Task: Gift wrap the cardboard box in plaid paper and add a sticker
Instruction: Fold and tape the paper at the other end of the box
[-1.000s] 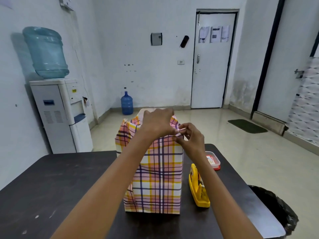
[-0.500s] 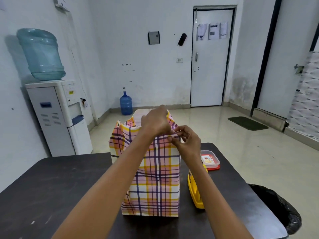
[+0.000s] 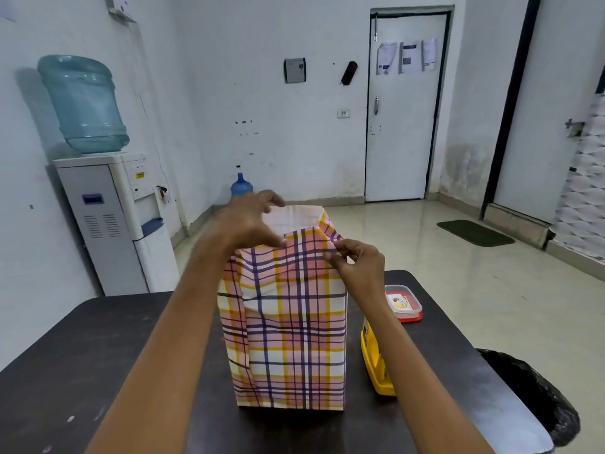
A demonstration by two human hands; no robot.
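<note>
The plaid paper [image 3: 288,339], upright around the box on the desk [image 3: 98,355], seems thin and easily creased, so take it by its top edge, where the right grip [image 3: 357,267] pinches a corner and the left grip [image 3: 248,224], spread, only touches it

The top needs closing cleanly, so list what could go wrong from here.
1. The right hand pinches only one top corner of the plaid paper, whose top stands open: the fold may crease crooked or tear.
2. It stands tall on the table; pressure from the left hand at its top might tip it.
3. Reaching for the yellow tape dispenser could free the fold.
</note>
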